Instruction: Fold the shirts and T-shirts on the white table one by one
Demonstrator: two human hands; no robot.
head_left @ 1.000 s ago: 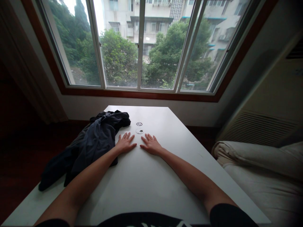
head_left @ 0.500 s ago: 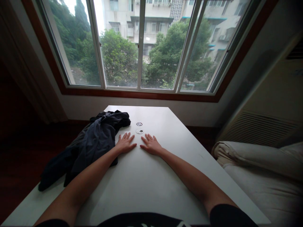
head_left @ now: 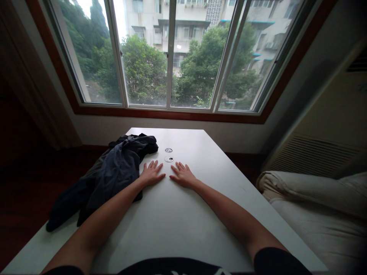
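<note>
Left hand [head_left: 151, 174], right hand [head_left: 182, 175] spread wide on white table [head_left: 177, 221], dark garment [head_left: 114, 173] alongside, round fittings [head_left: 167, 159] ahead

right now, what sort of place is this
Probably a room in a home: a curtain hangs beside the window, a pale padded seat, perhaps a sofa, is at the right, and dark clothing lies on a white table.

A white table [head_left: 177, 225] carries a crumpled heap of dark clothing [head_left: 114, 168] along its left side. The left hand [head_left: 151, 175] and right hand [head_left: 183, 176] rest palm-down on it, near two small round fittings [head_left: 166, 159].
</note>
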